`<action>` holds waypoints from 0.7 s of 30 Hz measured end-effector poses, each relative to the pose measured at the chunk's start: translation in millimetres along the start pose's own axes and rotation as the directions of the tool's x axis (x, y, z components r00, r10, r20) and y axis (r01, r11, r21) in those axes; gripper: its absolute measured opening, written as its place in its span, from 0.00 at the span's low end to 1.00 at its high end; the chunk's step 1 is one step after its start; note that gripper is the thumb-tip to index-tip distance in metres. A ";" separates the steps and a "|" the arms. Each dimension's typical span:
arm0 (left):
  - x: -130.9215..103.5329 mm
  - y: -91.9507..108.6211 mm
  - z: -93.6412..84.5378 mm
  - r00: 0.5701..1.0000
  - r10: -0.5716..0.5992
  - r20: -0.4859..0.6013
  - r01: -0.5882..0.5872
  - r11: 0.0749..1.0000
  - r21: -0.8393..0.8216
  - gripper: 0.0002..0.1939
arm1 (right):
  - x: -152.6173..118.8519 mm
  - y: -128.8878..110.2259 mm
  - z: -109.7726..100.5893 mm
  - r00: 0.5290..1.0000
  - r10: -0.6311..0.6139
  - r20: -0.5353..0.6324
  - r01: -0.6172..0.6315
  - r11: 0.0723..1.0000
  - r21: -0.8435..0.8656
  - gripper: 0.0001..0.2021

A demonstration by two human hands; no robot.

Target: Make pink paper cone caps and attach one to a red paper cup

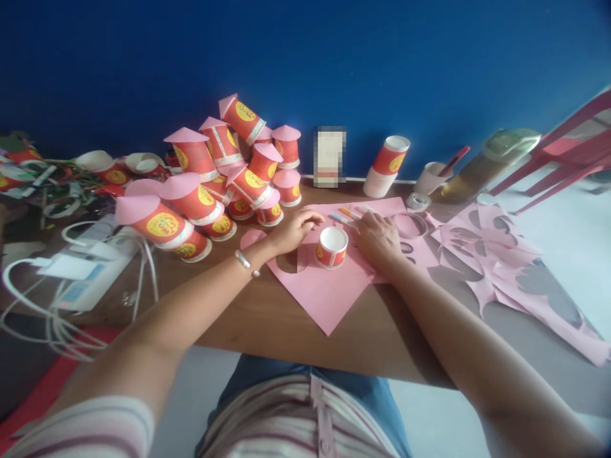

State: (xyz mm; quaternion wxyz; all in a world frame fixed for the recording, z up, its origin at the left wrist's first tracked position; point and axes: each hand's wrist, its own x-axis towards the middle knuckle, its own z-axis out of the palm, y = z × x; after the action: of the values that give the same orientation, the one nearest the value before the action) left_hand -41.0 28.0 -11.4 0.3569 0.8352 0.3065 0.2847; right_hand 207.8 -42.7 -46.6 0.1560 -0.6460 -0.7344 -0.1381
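A short red paper cup (331, 249) with a white inside and yellow emblems stands upright on pink paper (326, 305). Just left of it, my left hand (296, 230) rests with loosely bent fingers apart and nothing visible in them. My right hand (379, 236) lies back-up on the paper to the right of the cup, fingertips mostly hidden beneath it. Several slim pens or markers (344, 212) lie between the hands, close to my right fingers. A pink rounded piece (252, 239) sticks out beside my left wrist.
Red cups with pink cone tops (191, 152) are piled at the left. A white power strip (93, 267) with cables lies in front. Two stacked cups (387, 165), a tape roll (419, 201), a white cup with a red-handled tool (432, 178), a bottle (487, 165) and cut pink scraps (506, 254) occupy the right.
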 end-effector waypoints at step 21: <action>-107.2 2.8 -52.3 0.999 0.017 -0.035 0.011 0.740 0.673 0.09 | -4.0 3.6 7.4 0.999 -0.046 -0.025 0.047 0.997 0.056 0.19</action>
State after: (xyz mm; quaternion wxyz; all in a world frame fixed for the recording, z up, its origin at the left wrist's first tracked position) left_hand -146.1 -28.2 -6.3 0.0250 0.9025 0.3941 0.1716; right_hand 211.5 -42.9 -55.0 0.1797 -0.6224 -0.7508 -0.1288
